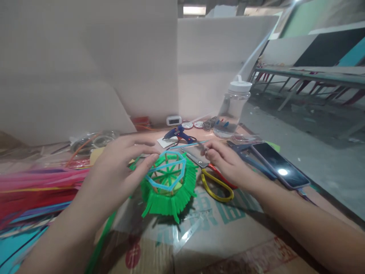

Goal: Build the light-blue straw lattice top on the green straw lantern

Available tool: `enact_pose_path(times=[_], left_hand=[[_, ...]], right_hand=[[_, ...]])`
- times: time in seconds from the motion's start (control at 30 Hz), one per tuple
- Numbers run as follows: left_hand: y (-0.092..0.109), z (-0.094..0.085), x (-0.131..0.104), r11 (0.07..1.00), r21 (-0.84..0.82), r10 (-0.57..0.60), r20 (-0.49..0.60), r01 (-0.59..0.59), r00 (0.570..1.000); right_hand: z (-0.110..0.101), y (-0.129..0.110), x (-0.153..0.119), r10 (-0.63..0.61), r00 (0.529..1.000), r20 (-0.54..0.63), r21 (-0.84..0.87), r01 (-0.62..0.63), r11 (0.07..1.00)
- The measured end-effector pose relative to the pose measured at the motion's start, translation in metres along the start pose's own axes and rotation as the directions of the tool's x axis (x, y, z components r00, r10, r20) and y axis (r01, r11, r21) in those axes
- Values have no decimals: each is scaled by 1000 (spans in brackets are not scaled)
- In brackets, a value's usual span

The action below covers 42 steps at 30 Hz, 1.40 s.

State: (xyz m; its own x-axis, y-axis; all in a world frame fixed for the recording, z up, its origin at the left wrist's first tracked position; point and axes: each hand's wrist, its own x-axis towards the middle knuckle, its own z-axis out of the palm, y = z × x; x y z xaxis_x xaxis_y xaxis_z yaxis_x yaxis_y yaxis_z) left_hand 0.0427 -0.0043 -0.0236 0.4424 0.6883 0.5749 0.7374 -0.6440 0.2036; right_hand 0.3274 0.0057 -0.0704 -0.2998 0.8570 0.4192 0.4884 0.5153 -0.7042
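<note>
As a green-fringed frame (168, 205) sat on the cardboard-covered tabletop (154, 262) in the head view, the left hand (116, 161) hovered beside it, fingers apart; the right hand (226, 160) seemingly pinched a blurred grey piece (203, 150), a handling step calling for steady aim. Pale panels (128, 57) stood behind, grey floor (288, 133) beyond.

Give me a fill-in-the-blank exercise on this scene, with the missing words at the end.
1. The scissors have one red handle and one ____ handle.
2. The craft piece by the left hand has a ____ fringe.
3. The hand nearer the phone is the person's ____ one.
4. The lid of the clear bottle is ____.

Missing words: yellow; green; right; white.
</note>
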Motion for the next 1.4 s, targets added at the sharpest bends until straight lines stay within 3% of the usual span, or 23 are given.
enact_pose_path(times=[0.17, 0.97, 1.2, 1.4], left_hand=[[0, 1, 2, 1000, 13, 6, 11, -6, 1000], [0, -1, 3, 999, 29, -15, 33, 14, 999], [-3, -1, 3, 1000, 22, -13, 29, 12, 999], [-3, -2, 3, 999, 27, -26, 42, 25, 999]], right_hand=[[15, -3, -5, 22, 992, 123, -61, -15, 998], [20, 2, -6, 25, 975, 222, 30, -33, 999], [23, 7, -7, 13, 979, 204, 40, -22, 999], [19, 1, -4, 21, 997, 70, 77, -26, 997]])
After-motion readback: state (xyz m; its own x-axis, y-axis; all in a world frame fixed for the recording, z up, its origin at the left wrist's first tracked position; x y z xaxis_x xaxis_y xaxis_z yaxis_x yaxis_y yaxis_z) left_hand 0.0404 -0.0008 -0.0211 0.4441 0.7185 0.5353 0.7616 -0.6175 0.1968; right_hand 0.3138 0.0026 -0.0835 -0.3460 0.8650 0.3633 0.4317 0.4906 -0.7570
